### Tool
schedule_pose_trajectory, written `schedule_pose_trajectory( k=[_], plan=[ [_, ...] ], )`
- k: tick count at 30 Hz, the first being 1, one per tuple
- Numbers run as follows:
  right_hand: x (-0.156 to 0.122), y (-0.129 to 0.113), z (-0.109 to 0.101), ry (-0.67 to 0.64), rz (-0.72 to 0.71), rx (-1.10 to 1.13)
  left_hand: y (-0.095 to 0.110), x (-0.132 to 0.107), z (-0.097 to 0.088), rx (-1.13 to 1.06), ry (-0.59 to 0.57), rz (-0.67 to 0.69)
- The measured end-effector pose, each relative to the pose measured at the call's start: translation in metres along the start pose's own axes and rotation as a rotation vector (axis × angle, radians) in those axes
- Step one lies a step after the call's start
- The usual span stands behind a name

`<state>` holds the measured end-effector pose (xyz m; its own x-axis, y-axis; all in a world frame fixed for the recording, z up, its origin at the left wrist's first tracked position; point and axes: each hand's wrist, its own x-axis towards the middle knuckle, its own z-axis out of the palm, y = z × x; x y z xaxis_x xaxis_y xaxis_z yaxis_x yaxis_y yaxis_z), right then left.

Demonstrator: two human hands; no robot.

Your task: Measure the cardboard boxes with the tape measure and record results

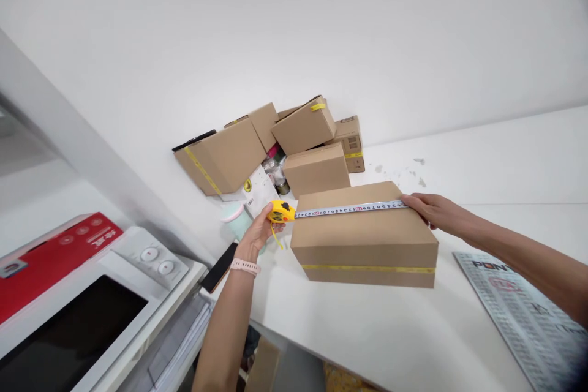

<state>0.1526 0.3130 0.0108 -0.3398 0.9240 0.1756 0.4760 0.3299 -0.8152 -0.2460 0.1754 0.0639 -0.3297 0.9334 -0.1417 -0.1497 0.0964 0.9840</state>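
Note:
A brown cardboard box with a strip of yellow tape along its front side lies on the white table. Across its top runs the pulled-out blade of a yellow tape measure. My left hand is closed around the tape measure's case, just past the box's left edge. At the right edge of the box top, my right hand pinches the blade's end against the cardboard. A yellow strap dangles from the case below my left hand.
Several cardboard boxes are piled against the wall. A mint cup with a pink rim and a black flat object are near my left hand. A white microwave stands left; a printed board lies right.

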Motion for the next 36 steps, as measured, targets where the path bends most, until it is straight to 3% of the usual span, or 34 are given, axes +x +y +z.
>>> schedule_pose_trajectory(
  k=[3,7,11,13,15,17,20,22,31,36],
  plan=[
    [0.007,-0.013,-0.015,-0.083,0.063,-0.077,0.007,-0.02,0.007,0.003,-0.041,0.093],
    [0.01,-0.037,-0.034,-0.048,0.079,0.03,0.007,-0.084,0.029,0.052,-0.226,0.115],
    [0.007,-0.07,-0.036,-0.133,-0.037,0.109,-0.023,-0.155,0.066,0.109,-0.541,-0.126],
    [0.009,-0.084,-0.031,-0.214,-0.075,0.071,-0.045,-0.173,0.087,0.147,-0.555,-0.088],
    [0.017,-0.092,-0.024,-0.242,-0.082,0.04,-0.065,-0.175,0.11,0.023,-0.569,-0.035],
    [0.03,-0.093,-0.016,-0.174,-0.064,0.044,-0.079,-0.166,0.131,-0.192,-0.531,-0.043],
    [0.047,-0.083,-0.003,-0.019,-0.026,0.022,-0.081,-0.152,0.156,-0.35,-0.367,-0.021],
    [0.053,-0.075,0.006,0.006,-0.038,-0.041,-0.073,-0.147,0.167,-0.351,-0.286,-0.013],
    [0.05,-0.07,0.023,-0.126,-0.312,-0.371,-0.049,-0.136,0.183,-0.295,-0.206,-0.033],
    [0.054,-0.068,0.024,-0.182,-0.324,-0.443,-0.047,-0.138,0.186,-0.304,-0.19,-0.081]
  ],
)
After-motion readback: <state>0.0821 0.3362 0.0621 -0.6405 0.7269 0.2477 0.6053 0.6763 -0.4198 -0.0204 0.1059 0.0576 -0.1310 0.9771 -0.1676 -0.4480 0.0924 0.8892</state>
